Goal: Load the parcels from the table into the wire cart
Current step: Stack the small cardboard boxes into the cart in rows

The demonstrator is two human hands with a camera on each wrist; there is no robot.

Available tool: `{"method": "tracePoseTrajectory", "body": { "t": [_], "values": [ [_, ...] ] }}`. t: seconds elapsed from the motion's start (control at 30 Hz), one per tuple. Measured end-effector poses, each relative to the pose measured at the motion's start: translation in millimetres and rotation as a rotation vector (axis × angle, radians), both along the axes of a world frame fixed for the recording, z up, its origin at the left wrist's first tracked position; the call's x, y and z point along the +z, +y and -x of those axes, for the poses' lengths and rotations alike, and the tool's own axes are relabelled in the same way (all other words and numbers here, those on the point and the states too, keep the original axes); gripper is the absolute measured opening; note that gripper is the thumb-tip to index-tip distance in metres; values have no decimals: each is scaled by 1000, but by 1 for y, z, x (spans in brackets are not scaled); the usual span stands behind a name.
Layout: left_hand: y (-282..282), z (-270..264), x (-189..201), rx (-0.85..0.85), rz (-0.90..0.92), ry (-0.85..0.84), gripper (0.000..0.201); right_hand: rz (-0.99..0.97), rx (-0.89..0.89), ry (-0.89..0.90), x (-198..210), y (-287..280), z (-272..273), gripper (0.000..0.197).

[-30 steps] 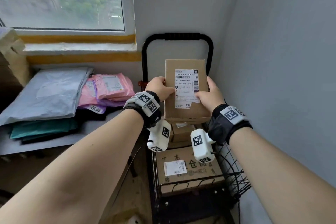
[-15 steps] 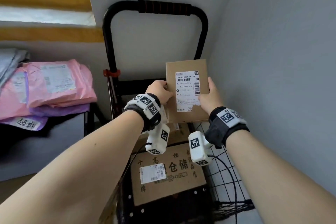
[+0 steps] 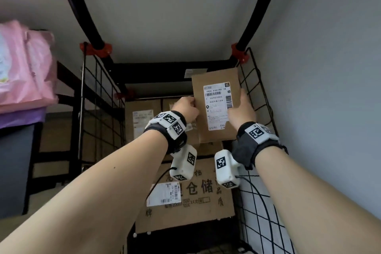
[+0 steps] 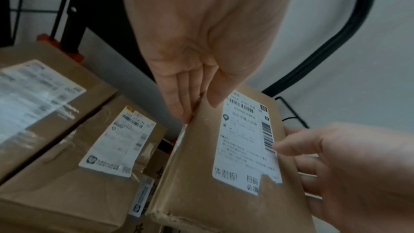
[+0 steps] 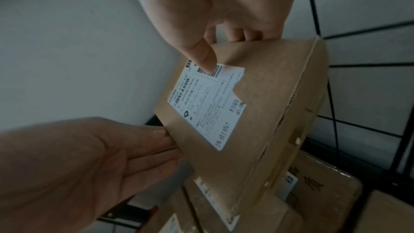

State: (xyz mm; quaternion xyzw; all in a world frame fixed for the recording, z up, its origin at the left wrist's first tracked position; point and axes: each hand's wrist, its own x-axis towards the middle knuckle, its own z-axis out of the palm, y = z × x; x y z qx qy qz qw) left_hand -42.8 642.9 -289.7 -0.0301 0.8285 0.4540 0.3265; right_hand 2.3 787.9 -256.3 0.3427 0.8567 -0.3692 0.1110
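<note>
Both hands hold a small brown cardboard parcel (image 3: 216, 107) with a white label, tilted, inside the top of the black wire cart (image 3: 256, 90) near its right wall. My left hand (image 3: 191, 106) pinches the parcel's left edge, thumb on top (image 4: 215, 95). My right hand (image 3: 240, 109) grips the right edge, thumb on the label (image 5: 206, 59) and fingers behind. Below the parcel (image 4: 224, 174) lie brown boxes: a large printed one (image 3: 198, 202) at the front, and labelled ones (image 4: 89, 157) at the back left.
Pink mailer bags (image 3: 26, 68) over a purple one (image 3: 20, 117) lie on the table at the left. The cart's black handle posts (image 3: 82, 16) rise at the back. A grey wall (image 3: 329, 68) runs close along the cart's right side.
Both hands have carried the parcel down from in front of the handle to between the cart's wire sides. My view has tilted down and closer to the cart.
</note>
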Motion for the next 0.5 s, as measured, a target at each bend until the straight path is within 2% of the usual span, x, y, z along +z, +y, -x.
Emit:
{"method": "tracePoseTrajectory", "body": {
  "t": [0.27, 0.5],
  "values": [
    [25, 13, -70, 20, 19, -113, 36, 47, -14, -159, -74, 25, 21, 73],
    [39, 23, -99, -9, 81, -128, 33, 70, -15, -225, -116, 37, 41, 74]
  ]
}}
